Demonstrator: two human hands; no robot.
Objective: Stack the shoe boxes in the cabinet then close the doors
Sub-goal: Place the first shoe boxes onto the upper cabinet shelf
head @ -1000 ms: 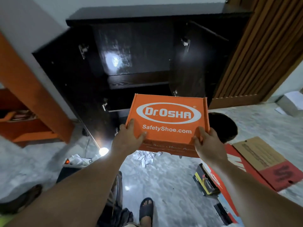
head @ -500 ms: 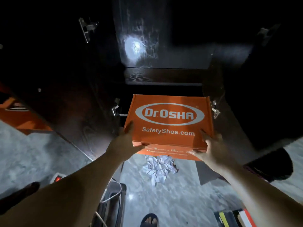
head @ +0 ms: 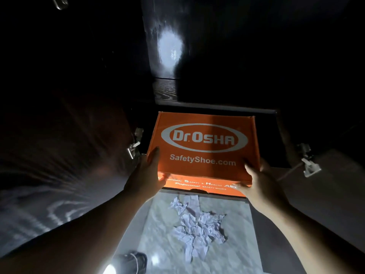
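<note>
An orange shoe box (head: pixel 203 147) printed "Dr.OSHA SafetyShoe.com" sits at the mouth of the dark cabinet's lower compartment, under a shelf edge (head: pixel 215 108). My left hand (head: pixel 147 175) grips its near left corner, thumb on the lid. My right hand (head: pixel 260 180) grips the near right corner, thumb on top. The box's front face still sticks out past the cabinet's bottom edge. Both cabinet doors stand open: the left door (head: pixel 65 147) and the right door (head: pixel 324 190), with metal hinges (head: pixel 134 144) beside the box.
Crumpled white paper (head: pixel 197 224) lies on the marble floor just in front of the cabinet. A bright light spot (head: pixel 110 269) glares at the lower edge. The cabinet's upper part is nearly black; its back panel (head: pixel 167 46) reflects light.
I have leaned in closer and pushed the box forward and down into the lower compartment. Both hands kept their hold on the near corners.
</note>
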